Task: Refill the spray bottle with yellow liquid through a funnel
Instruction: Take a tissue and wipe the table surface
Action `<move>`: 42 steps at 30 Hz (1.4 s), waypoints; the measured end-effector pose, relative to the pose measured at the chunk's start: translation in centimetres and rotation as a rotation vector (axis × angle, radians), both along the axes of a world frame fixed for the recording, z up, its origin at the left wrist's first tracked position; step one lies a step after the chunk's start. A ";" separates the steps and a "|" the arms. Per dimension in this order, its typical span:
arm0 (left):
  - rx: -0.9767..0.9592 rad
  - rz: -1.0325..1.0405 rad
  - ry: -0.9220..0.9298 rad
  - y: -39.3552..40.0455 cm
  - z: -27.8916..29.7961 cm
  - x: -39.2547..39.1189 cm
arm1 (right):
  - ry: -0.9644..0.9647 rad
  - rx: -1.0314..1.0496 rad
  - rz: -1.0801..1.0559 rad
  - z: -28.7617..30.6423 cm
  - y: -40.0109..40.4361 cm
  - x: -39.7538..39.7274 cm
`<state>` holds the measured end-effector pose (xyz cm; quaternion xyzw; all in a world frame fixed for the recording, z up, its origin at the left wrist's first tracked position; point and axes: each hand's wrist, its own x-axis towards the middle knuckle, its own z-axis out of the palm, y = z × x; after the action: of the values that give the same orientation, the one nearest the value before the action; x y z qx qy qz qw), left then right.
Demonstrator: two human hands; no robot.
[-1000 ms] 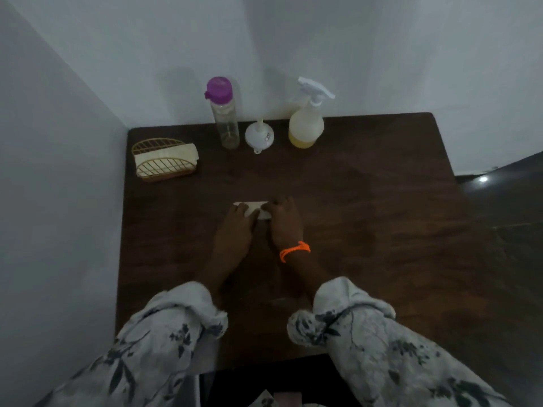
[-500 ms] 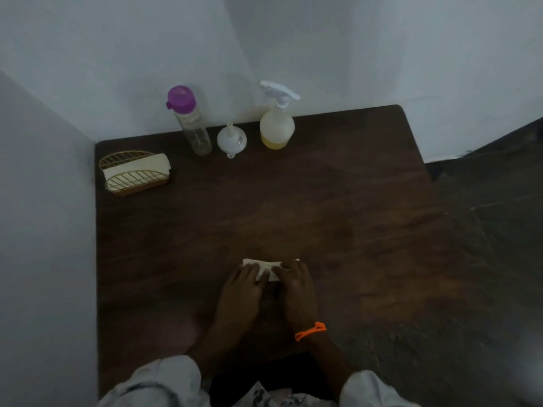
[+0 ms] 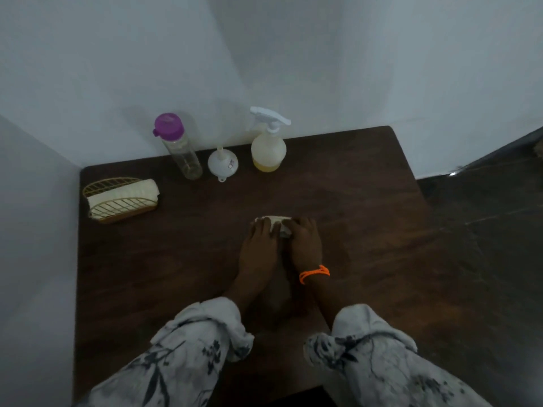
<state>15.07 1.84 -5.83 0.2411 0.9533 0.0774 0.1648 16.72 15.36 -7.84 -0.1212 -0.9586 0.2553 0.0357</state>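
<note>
- A small pale folded cloth (image 3: pixel 274 224) is pressed onto the dark worktop (image 3: pixel 352 230) by the left hand (image 3: pixel 260 245) and the right hand (image 3: pixel 305 243), both laid flat with fingers fairly straight, side by side; nothing is gripped.
- The spray bottle (image 3: pixel 269 145) is stood at the back edge by the wall, trigger head fitted, a shallow layer of yellow liquid seen at its base. The white funnel (image 3: pixel 222 163) is set just beside it, spout up, and the clear bottle with the purple cap (image 3: pixel 177 148) beyond that.
- With the trigger head on, nothing can be poured in yet; it would have to be unscrewed first.
- The clear bottle is tall and narrow, so it could be toppled by a careless reach past the funnel.
- Liquid could be spilled if the funnel is seated crookedly or flooded by too fast a pour.
- Whether the clear bottle holds enough liquid cannot be told in this dim light.
</note>
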 end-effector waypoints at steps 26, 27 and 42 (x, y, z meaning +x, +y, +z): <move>-0.033 0.228 -0.031 -10.2 -0.9 -9.7 | 0.018 0.019 0.244 1.4 -11.0 -12.4; -0.030 0.242 -0.036 -11.0 -0.9 -9.5 | 0.016 0.021 0.256 1.5 -11.7 -12.4; 0.052 0.299 -0.058 -20.0 -0.8 -2.4 | 0.022 -0.096 0.312 1.4 -18.9 -5.1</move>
<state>12.63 -18.11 -6.59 0.0982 0.9711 0.1328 0.1725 11.63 -3.57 -6.44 0.0305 -0.9520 0.3045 0.0005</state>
